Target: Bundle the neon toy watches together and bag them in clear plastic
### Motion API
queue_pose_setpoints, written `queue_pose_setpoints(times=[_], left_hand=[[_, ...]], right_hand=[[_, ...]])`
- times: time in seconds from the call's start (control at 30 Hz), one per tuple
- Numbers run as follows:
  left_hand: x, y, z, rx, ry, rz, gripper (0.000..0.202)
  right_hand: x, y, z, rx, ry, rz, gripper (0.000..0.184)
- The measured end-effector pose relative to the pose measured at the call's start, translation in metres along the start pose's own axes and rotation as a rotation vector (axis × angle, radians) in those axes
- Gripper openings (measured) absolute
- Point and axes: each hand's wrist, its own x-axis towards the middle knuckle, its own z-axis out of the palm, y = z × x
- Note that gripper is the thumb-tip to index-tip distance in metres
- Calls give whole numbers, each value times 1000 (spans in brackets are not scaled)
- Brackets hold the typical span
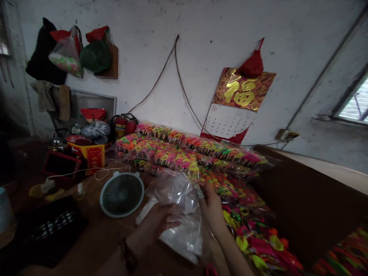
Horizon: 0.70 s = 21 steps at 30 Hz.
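Note:
A clear plastic bag [178, 191] stands raised in front of me, with a stack of flat clear bags [184, 239] under it on the table. My left hand [159, 220] pinches the raised bag from the left side, thumb and fingers closed on the film. On the other side, my right hand [211, 207] has its fingers curled at the bag's upper right edge; its fingertips are partly hidden. Something silvery wraps a finger of that hand. Just beyond both hands lie bagged bundles of bright neon loops [184, 159], and loose ones [258, 245] spread to the right.
A small round fan [122, 194] stands left of the bags, near a black cloth-like item [43, 230]. Farther back are a red and yellow box [94, 155] and fire extinguishers [125, 125]. A brown panel [310, 199] borders the right. A calendar [230, 122] hangs on the wall.

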Motion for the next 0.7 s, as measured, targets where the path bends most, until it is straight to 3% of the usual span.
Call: queue_pose_setpoints(times=[0.1,0.23,0.3,0.4,0.47,0.6,0.7], left_hand=[[-1,-13,-7,6,83,-14,32],[-5,-26,-17,56,66,29,25],[-8,-29,-21,132,49,89,18],[-9,-26,-24,234,30,148,18],[-9,-21,-24,244,26,113,26],[-12,-11,-14,244,59,37,51],[-12,-13,-1,323,89,76,59]], right_hand=[[-21,9,4,-346,77,-158,26],[-47,11,17,-746,116,-494,34],[-51,12,23,-837,132,-602,33],[-49,15,25,-845,72,-628,33],[-50,14,24,-813,69,-534,38],[-78,-3,35,-633,125,-61,62],[-107,-19,57,-170,-110,234,64]])
